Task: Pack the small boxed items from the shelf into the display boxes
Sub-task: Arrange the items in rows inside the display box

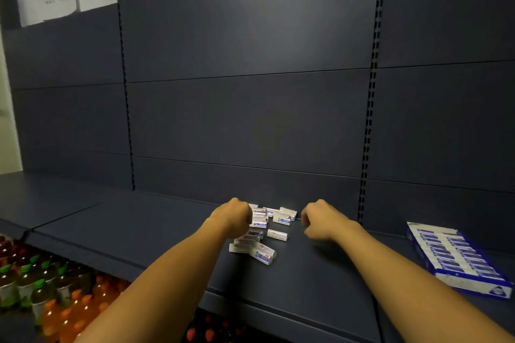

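Several small white and blue boxed items (pixel 277 234) lie scattered in a loose pile on the dark shelf (pixel 167 234), near its back panel. My left hand (pixel 234 216) rests on the pile's left side with its fingers curled over some of the boxes; what it grips is hidden. My right hand (pixel 320 218) hovers just right of the pile, fingers curled downward, with nothing visible in them. A blue display box (pixel 457 257), filled with rows of the same items, lies flat on the shelf at the far right.
The dark back panel (pixel 250 120) rises right behind the pile, with slotted uprights (pixel 367 147) on either side. Below the shelf's front edge at the lower left stand rows of bottled drinks (pixel 41 287) with green and orange caps.
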A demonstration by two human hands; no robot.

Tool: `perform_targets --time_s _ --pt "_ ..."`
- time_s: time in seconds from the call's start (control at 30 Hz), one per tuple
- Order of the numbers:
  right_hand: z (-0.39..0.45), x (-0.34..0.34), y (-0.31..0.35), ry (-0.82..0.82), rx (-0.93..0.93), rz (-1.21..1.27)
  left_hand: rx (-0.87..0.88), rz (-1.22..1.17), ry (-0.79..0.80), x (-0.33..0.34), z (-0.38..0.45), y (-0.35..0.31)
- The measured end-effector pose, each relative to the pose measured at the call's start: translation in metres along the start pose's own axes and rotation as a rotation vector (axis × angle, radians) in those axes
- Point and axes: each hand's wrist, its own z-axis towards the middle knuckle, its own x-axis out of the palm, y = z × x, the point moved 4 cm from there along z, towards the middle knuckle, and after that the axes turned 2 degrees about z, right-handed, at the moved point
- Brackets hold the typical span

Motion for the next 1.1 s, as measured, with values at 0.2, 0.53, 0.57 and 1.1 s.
perform_targets --time_s 0.2,0.53,0.57,1.1 --pt "0.007 0.007 -0.006 0.008 0.073 0.007 0.097 0.000 0.056 0.019 0.027 0.007" --pt "0.031 0.020 0.004 -0.006 0.196 0.040 0.328 -0.089 0.147 0.037 0.053 0.020" --pt "0.034 0.023 0.007 -0.009 0.203 0.045 0.343 -0.094 0.156 0.038 0.054 0.022" --pt "0.079 0.058 0.034 0.033 0.261 0.142 0.387 -0.152 0.141 0.017 0.068 0.064"
